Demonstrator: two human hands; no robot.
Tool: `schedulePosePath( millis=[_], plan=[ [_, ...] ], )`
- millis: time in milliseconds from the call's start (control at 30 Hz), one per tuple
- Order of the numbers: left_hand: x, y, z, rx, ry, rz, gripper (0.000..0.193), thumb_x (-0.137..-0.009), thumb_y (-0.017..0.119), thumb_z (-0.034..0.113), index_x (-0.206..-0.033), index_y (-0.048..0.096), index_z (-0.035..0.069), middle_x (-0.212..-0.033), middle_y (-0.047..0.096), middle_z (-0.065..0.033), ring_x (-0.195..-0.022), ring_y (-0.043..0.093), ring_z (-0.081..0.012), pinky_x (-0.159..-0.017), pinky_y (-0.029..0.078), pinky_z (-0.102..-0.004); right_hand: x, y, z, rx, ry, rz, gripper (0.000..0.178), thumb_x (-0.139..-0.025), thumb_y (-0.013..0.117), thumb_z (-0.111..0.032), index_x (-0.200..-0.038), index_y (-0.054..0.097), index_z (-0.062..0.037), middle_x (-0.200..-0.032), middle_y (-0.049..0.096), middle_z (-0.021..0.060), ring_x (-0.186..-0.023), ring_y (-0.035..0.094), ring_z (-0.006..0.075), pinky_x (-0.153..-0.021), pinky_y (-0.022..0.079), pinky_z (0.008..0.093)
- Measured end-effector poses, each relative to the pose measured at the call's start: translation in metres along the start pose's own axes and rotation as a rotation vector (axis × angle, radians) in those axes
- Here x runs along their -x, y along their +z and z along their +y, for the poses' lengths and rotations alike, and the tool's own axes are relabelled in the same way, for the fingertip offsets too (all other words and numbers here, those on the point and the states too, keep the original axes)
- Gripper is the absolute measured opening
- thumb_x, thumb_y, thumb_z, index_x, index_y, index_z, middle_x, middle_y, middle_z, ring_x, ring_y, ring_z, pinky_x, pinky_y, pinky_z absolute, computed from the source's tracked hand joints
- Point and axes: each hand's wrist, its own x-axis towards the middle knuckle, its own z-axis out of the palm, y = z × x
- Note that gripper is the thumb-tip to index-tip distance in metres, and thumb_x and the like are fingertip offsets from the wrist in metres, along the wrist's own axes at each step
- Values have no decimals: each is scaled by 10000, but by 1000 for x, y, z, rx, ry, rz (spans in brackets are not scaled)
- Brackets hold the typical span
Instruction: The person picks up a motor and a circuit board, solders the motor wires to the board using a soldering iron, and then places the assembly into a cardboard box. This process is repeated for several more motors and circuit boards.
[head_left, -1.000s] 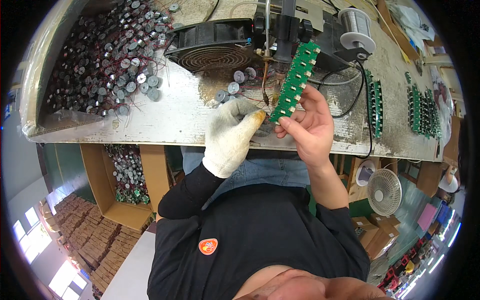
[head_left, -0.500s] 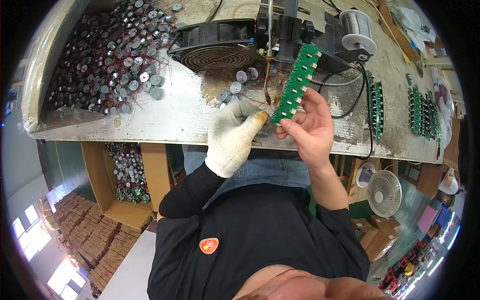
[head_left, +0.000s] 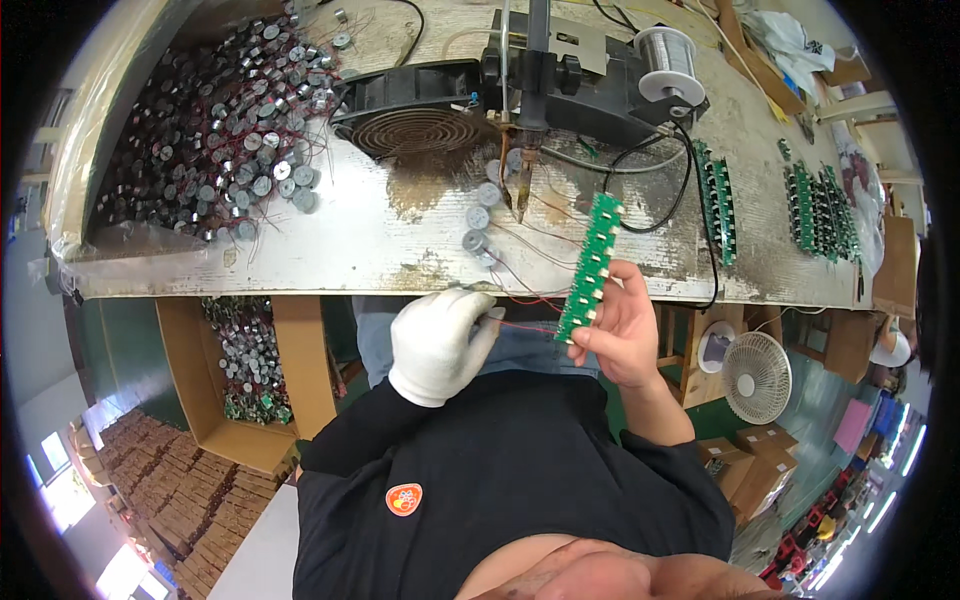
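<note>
My right hand (head_left: 627, 335) pinches the lower end of a green circuit board strip (head_left: 590, 265), held tilted over the bench's front edge. Small pale connectors line the board. My left hand (head_left: 440, 345), in a white glove, is closed below the edge, left of the board. A thin red wire (head_left: 525, 325) runs from its fingertips to the board's lower end; anything more inside the glove is hidden. More thin wires link the board with several small round grey motors (head_left: 477, 242) lying in a row on the bench. Beyond them a soldering iron tip (head_left: 521, 205) points down from its stand.
A heap of wired motors (head_left: 240, 150) fills the bench's left side. Behind the work are a black fan (head_left: 425, 110) and a solder wire spool (head_left: 668, 62). Finished-looking board strips (head_left: 720, 205) lie at right, near a black cable (head_left: 690, 190). Below left stands an open cardboard box (head_left: 300, 370).
Both hands have come back toward my body, the board moving from beside the soldering iron to the bench's front edge. Wires now stretch between the board and the motors.
</note>
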Motion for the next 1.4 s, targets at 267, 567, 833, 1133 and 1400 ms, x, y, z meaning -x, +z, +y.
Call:
schedulePosePath(
  millis=[267,567,833,1133,1400],
  plan=[
    [-18,57,52,125,196,357,529,-528,774,53,-1020,588,106,-947,588,-78,-826,594,-270,-710,488,-361,47,20,-26,123,-225,62,637,-717,606,172,-1238,310,-43,-1094,503,178,-700,654,203,-493,563,256],
    [-59,64,99,763,310,110,324,-593,699,-38,-899,619,37,-911,643,-122,-854,622,-321,-749,490,-379,45,-5,-61,446,-921,522,242,-945,515,-122,-1137,478,21,-993,572,79,-832,537,126,-709,444,237],
    [-89,49,109,980,-6,-197,224,-830,680,66,-1034,611,6,-950,636,-56,-862,572,-110,-759,461,-254,8,-31,-91,-72,-555,223,142,-966,519,-156,-881,571,-55,-823,626,46,-649,590,106,-539,478,249],
    [-88,81,101,1002,-228,122,264,-828,716,86,-1044,615,-27,-898,662,-51,-763,606,-126,-699,485,-258,-31,-27,-65,-72,-518,240,103,-906,632,-142,-886,614,-42,-748,613,9,-585,585,97,-563,491,227],
    [-107,96,66,1438,-420,-66,307,-922,558,141,-1163,576,-49,-1103,641,-127,-974,619,-211,-876,479,-324,-66,-55,-71,-56,-389,44,181,-892,663,-194,-780,610,-62,-745,620,-1,-614,561,83,-579,467,238]
  ],
)
